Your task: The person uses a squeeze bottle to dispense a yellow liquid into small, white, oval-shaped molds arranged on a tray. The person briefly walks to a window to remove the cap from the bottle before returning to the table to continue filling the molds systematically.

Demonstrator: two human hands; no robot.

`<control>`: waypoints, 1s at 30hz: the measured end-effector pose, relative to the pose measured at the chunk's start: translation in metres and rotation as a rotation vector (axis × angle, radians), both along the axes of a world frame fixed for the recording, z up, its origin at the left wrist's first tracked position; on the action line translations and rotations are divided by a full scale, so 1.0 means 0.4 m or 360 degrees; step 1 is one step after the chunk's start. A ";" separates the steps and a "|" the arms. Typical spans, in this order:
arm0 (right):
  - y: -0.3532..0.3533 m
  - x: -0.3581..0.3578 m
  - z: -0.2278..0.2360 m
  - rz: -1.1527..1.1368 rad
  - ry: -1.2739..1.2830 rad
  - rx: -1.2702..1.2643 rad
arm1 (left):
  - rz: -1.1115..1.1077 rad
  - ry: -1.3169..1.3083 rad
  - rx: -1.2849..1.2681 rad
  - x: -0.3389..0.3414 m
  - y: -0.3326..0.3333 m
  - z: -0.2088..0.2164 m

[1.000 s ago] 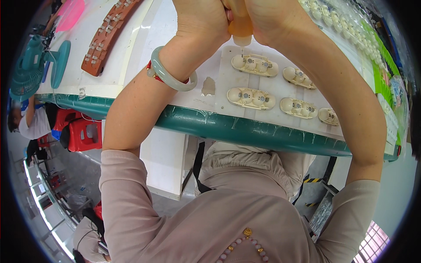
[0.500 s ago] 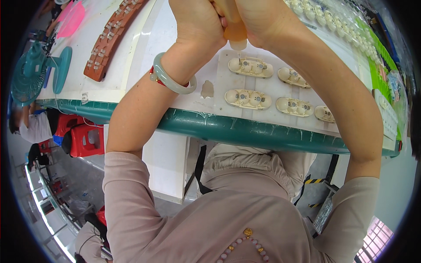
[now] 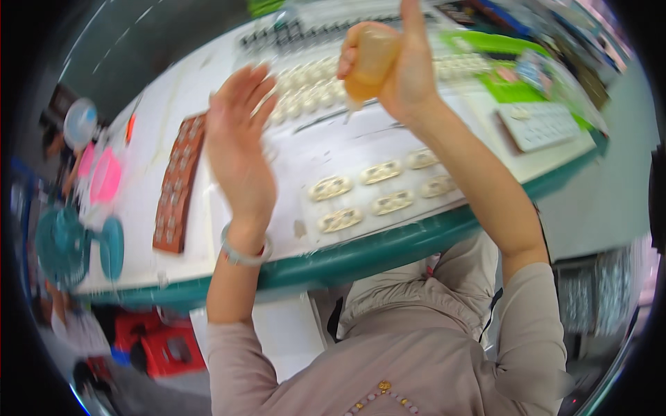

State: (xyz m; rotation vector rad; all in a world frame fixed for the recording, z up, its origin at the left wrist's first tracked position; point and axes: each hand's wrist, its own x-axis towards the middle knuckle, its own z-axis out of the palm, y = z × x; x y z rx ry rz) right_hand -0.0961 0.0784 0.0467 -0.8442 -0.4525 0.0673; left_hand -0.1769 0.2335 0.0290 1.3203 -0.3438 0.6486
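Note:
My right hand is raised over the far part of the table and closed round a soft translucent squeeze bottle with amber liquid in it. Its narrow tip points down. To the left, my left hand is held up with fingers stretched out, holding nothing, blurred by motion. Below and between the hands lie several cream oval parts with round cups, in two rows near the front edge; one such part is in the farther row and another part in the nearer one. My right forearm hides some of the table.
A reddish-brown strip with small pieces on it lies left of my left hand. More cream parts stand in rows at the back. A white block sits at right. A teal fan and pink bowl are far left.
My hands were together round the bottle above the nearer parts. Now the left hand has let go and moved left, and the right carries the bottle. The view has shifted, showing more of the table.

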 end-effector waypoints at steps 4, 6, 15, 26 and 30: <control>-0.103 -0.006 -0.043 -0.0453 -0.0400 -0.0442 | -0.0117 -0.0039 0.0314 -0.069 -0.048 0.026; -0.122 -0.063 -0.039 -0.0767 -0.0696 -0.0796 | -0.0437 0.0151 0.0494 -0.096 -0.032 0.029; -0.319 -0.324 -0.059 -0.0838 -0.2565 -0.1936 | -0.1648 0.1471 -0.0100 -0.188 -0.265 0.015; -0.942 -0.330 -0.179 -0.1277 -0.2524 -0.2144 | -0.1921 0.2133 0.0002 -0.077 -0.911 -0.072; -1.192 -0.319 -0.113 -0.1003 -0.2672 -0.1824 | -0.1752 0.2196 -0.0055 -0.024 -1.096 -0.091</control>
